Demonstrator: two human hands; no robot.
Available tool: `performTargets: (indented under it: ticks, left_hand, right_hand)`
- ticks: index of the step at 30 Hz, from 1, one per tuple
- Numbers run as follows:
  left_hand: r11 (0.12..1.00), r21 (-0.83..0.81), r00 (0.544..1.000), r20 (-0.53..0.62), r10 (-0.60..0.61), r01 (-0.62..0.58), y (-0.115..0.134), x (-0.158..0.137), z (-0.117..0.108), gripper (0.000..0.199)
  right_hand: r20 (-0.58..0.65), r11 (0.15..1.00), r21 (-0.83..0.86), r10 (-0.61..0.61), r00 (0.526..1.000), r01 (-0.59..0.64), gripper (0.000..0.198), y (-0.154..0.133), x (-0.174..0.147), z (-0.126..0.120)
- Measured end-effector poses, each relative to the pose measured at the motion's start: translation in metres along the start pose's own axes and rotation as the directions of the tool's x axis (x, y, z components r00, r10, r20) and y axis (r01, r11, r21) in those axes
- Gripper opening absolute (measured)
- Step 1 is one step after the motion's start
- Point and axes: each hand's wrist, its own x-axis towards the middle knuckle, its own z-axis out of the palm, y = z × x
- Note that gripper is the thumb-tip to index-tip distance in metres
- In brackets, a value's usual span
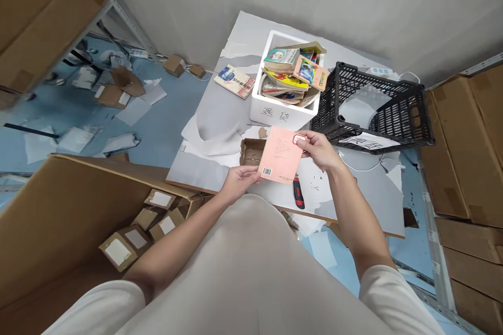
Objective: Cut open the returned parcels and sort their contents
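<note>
A pink book [280,154] with a barcode and a red-bordered label is held up over the near edge of the table. My left hand [240,182] grips its lower left corner, and my right hand [317,149] pinches its upper right side, thumb on the label. Behind the book lies a small open cardboard box [252,152], partly covered by it. Just below the book's right corner rests a red and black utility knife [298,192]. Farther back stands a white foam box [283,111] filled with books and magazines.
A loose book [234,81] lies left of the foam box. To the right stands a black plastic crate [377,138] with a paper sign. A large carton [98,172] holding several small boxes is at lower left. Cardboard boxes [451,152] line the right side.
</note>
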Motion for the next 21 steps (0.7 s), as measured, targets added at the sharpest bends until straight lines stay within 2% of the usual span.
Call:
performTargets:
  ticks: [4, 6, 8, 10, 12, 14, 16, 17, 19, 21]
  left_hand:
    - [0.999, -0.037, 0.999, -0.031, 0.015, -0.016, -0.007, -0.001, 0.003, 0.053]
    - [0.998, -0.063, 0.999, -0.032, 0.009, -0.011, -0.008, -0.002, 0.004, 0.051]
    - [0.993, -0.119, 1.0, -0.002, -0.015, 0.015, -0.007, -0.004, 0.004, 0.046]
    - [0.979, -0.192, 0.995, 0.08, -0.058, 0.072, -0.006, -0.005, 0.007, 0.042]
    - [0.955, -0.25, 0.973, 0.202, -0.109, 0.159, -0.005, -0.006, 0.012, 0.04]
    - [0.927, -0.272, 0.933, 0.318, -0.167, 0.259, -0.004, -0.006, 0.019, 0.038]
    - [0.904, -0.257, 0.891, 0.395, -0.224, 0.342, -0.003, -0.004, 0.025, 0.037]
    - [0.899, -0.259, 0.886, 0.4, -0.234, 0.354, -0.002, -0.003, 0.025, 0.037]
    - [0.902, -0.297, 0.915, 0.35, -0.201, 0.312, 0.0, 0.0, 0.022, 0.043]
    - [0.922, -0.339, 0.966, 0.232, -0.111, 0.187, 0.002, 0.002, 0.015, 0.053]
  right_hand:
    - [0.008, 0.999, 0.031, 0.018, 1.0, -0.018, 0.041, 0.007, -0.001, -0.005]
    - [0.055, 0.997, 0.073, 0.003, 0.998, -0.007, 0.044, 0.008, -0.006, -0.009]
    - [0.13, 0.992, 0.116, -0.058, 0.99, 0.043, 0.055, 0.007, -0.012, -0.011]
    - [0.179, 0.979, 0.141, -0.168, 0.969, 0.144, 0.072, 0.004, -0.018, -0.009]
    - [0.178, 0.957, 0.133, -0.28, 0.943, 0.259, 0.085, 0.002, -0.02, -0.002]
    - [0.188, 0.948, 0.114, -0.313, 0.931, 0.296, 0.084, 0.0, -0.018, 0.005]
    - [0.211, 0.966, 0.087, -0.256, 0.943, 0.243, 0.069, -0.001, -0.013, 0.009]
    - [0.215, 0.978, 0.067, -0.209, 0.954, 0.199, 0.059, -0.002, -0.011, 0.01]
    - [0.197, 0.992, 0.02, -0.124, 0.973, 0.122, 0.048, -0.005, -0.008, 0.007]
    - [0.177, 0.997, -0.019, -0.066, 0.982, 0.07, 0.046, -0.008, -0.006, 0.001]
